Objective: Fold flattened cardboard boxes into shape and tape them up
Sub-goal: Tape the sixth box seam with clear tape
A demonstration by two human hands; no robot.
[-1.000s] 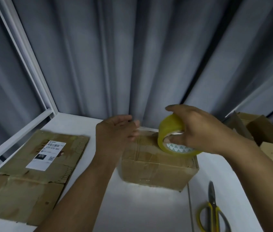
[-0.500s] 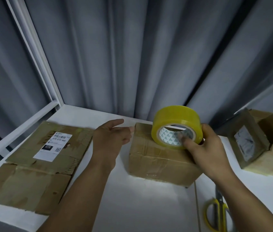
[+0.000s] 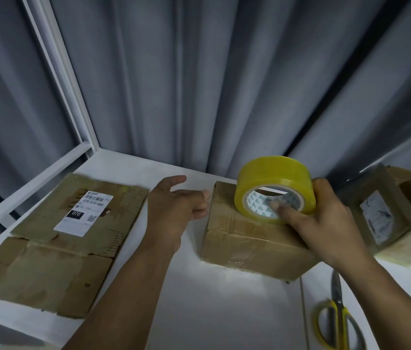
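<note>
Grey curtains (image 3: 199, 84) back the white table (image 3: 199, 311). On the box (image 3: 244, 243), the right hand (image 3: 325, 218) now grips the tape roll (image 3: 270, 173) on edge, no longer flat; the left hand (image 3: 174, 210), fingers spread, has slipped to the box's side. Sealing looks next, though the roll's loose end is not discernible.

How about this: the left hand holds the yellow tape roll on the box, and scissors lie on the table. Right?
Nearly. The head view shows the right hand, not the left hand, holding the yellow tape roll on the box. The scissors do lie on the table.
</note>
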